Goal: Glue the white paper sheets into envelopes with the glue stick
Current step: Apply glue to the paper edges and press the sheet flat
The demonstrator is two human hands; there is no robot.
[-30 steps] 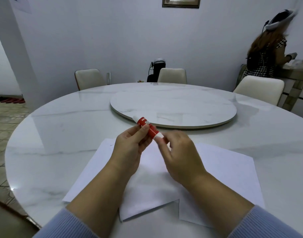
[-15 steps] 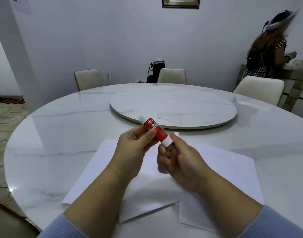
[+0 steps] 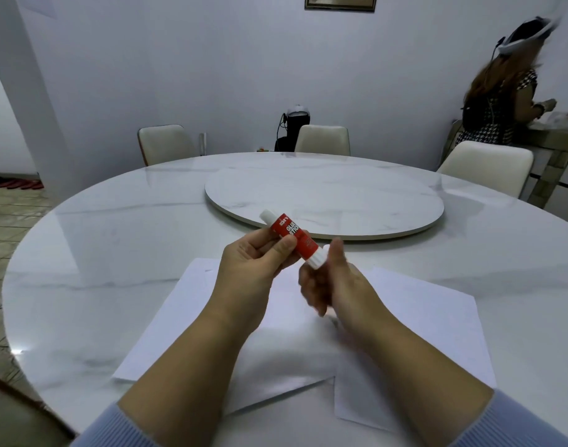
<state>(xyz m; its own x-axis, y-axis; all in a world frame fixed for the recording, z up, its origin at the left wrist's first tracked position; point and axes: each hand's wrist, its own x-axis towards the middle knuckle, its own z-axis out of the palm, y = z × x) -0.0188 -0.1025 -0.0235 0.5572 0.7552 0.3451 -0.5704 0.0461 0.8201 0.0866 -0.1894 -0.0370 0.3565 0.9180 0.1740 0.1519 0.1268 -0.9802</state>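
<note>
My left hand [image 3: 260, 266] grips a red glue stick [image 3: 293, 237] with white ends, holding it tilted above the table. My right hand [image 3: 337, 285] is just below the stick's ribbed lower end, thumb up and fingers curled and blurred. A small white piece [image 3: 325, 247] shows beside that thumb, but I cannot tell what it is or whether it is held. White paper sheets [image 3: 437, 317] lie overlapped on the marble table [image 3: 99, 253] under my hands. One folded sheet [image 3: 276, 366] is in the middle, partly hidden by my forearms.
A round marble turntable [image 3: 324, 195] sits at the table's centre, beyond my hands. Cream chairs [image 3: 165, 143] stand around the far side. Another person [image 3: 501, 101] stands at a counter at the back right. The table's near edge runs at lower left.
My left hand lifted and tilted the glue stick so its label shows. My right hand came off the stick's lower end and dropped slightly, its fingers moving.
</note>
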